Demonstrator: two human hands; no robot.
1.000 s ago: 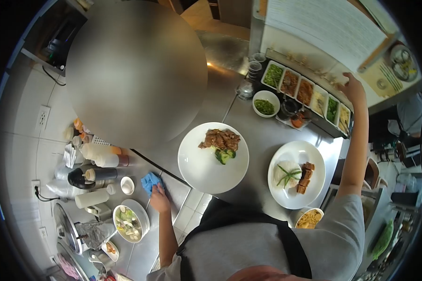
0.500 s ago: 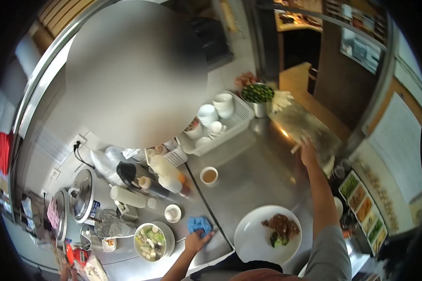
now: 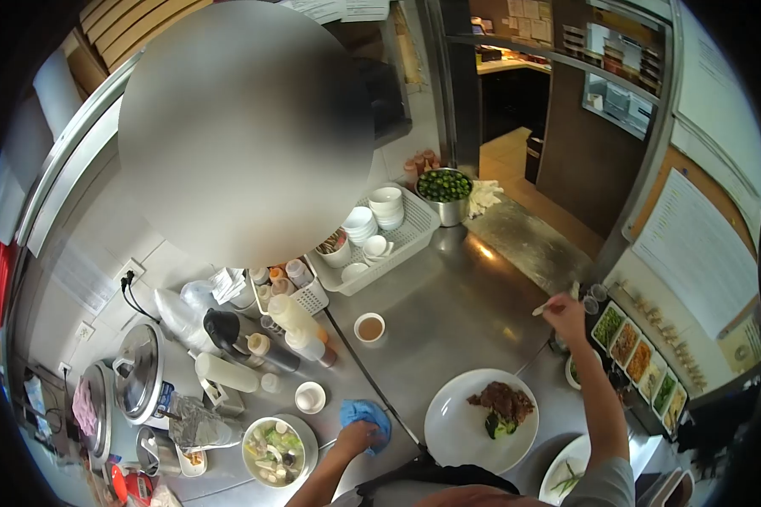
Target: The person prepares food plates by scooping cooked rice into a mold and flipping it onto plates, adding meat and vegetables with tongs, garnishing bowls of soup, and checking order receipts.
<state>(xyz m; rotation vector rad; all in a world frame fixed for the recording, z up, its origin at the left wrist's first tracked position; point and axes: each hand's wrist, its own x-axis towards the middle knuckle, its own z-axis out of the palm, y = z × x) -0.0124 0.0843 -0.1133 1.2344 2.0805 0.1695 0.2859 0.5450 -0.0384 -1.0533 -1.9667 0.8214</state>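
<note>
Low in the head view, my left hand [image 3: 359,437] presses closed on a crumpled blue cloth [image 3: 365,414] lying on the steel counter. My right hand [image 3: 564,314] is over the counter's right side, its fingers closed on a short pale stick-like object [image 3: 540,310]; only its tip shows, so its kind is unclear. Between my arms stands a large white plate [image 3: 448,422] holding dark sauced meat [image 3: 503,400] and green broccoli [image 3: 504,424]. Left of the cloth sits a bowl of soup [image 3: 275,451] with vegetables.
A cup of brown sauce [image 3: 369,328] and a small white cup [image 3: 310,397] stand mid-counter. Farther back are a rack of white bowls [image 3: 397,238] and a pot of green vegetables [image 3: 444,198]. Garnish trays [image 3: 638,359] line the right edge; squeeze bottles [image 3: 292,317] stand left.
My right hand has come nearer, from the far right counter, still holding the pale object. My left hand stays at the blue cloth. The view has shifted, showing another plate at the lower right.
</note>
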